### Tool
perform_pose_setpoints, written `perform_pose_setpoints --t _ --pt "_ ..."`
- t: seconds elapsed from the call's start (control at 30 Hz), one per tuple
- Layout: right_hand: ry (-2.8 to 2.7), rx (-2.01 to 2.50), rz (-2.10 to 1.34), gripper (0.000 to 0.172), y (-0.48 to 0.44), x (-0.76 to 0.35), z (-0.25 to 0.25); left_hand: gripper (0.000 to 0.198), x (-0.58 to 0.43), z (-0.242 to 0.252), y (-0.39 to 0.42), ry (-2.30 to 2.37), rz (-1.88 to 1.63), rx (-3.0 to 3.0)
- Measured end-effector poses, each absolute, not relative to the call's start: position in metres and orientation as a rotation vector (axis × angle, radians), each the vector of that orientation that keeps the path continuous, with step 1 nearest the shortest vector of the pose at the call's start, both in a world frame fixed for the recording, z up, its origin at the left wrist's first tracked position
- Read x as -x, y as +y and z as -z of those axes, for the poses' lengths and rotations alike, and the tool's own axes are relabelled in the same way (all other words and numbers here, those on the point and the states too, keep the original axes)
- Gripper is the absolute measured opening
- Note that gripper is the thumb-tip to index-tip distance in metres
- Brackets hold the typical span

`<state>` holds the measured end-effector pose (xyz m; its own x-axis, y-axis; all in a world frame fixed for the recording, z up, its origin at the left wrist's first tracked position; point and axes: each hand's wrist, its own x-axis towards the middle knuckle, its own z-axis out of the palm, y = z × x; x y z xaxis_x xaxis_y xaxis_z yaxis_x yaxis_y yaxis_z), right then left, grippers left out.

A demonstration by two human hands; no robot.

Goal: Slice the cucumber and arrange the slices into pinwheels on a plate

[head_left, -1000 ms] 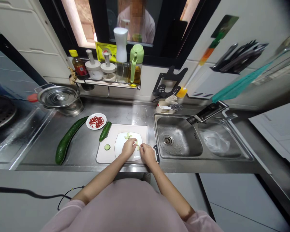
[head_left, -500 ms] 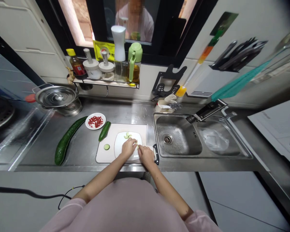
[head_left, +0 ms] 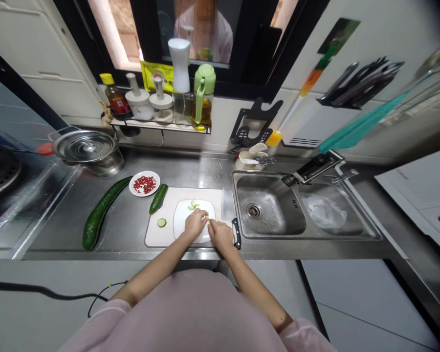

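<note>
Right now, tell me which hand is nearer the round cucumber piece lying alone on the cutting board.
Left. The left hand is over the white plate, to the right of the round cucumber piece; the right hand is farther right, beyond the left.

A plain dusty-pink top (head_left: 201, 313) rounds out at six o'clock. Its short sleeves (head_left: 110, 320) show near half past seven and five.

No readable text; marks on the yellow packet (head_left: 147, 78) and red bottle label (head_left: 122, 106) too small.
</note>
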<state>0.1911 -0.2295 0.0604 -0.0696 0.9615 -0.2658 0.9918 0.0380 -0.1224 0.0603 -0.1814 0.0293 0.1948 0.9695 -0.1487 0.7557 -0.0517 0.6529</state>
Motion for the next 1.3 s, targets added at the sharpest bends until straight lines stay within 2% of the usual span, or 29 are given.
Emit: perform_pose_setpoints --t 1.3 --pt "2.113 -2.077 0.394 0.031 -0.229 -0.1831 -0.0611 0.019 -0.0566 -0.0241 -0.1817 1.597 -0.46 -1.883"
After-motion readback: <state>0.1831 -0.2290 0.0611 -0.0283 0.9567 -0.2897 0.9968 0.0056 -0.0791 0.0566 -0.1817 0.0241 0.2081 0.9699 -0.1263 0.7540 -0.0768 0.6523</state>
